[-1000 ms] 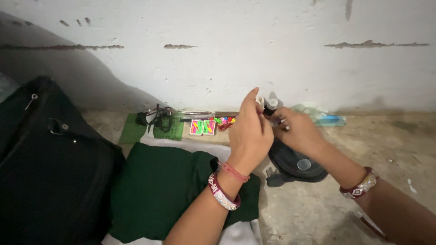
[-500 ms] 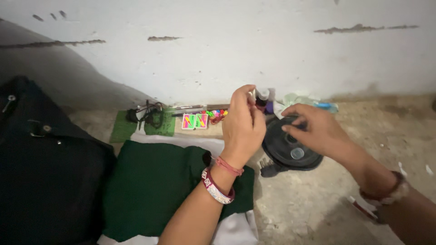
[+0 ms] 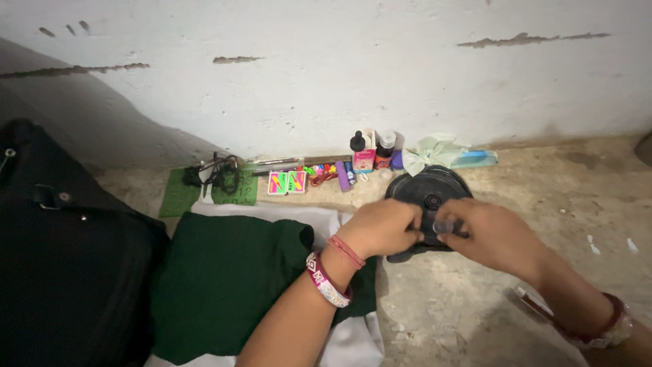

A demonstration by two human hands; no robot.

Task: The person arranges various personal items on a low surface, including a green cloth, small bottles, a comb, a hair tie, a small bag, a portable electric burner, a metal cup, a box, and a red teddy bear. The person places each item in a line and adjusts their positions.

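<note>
Dark green folded cloth [image 3: 231, 278] nearest, lying on white fabric [image 3: 353, 346], black bag [image 3: 61, 258] just left of the cloth. Right of the cloth: both hands on a round black disc-shaped object [image 3: 428, 194] on the concrete floor [image 3: 489, 299]. Left hand [image 3: 384, 228] fingers curled onto the disc's near edge. Right hand [image 3: 492, 234] fingertips pinched together, possibly on a small clear piece, too blurred to confirm. Beyond the disc, by the white wall [image 3: 326, 75]: small bottles [image 3: 370, 151], colourful packets [image 3: 286, 182].

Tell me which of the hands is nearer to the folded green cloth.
Left. The left hand hovers just past the folded green cloth's right edge, its wrist over the cloth; the right hand is farther right, over the black round object.
</note>
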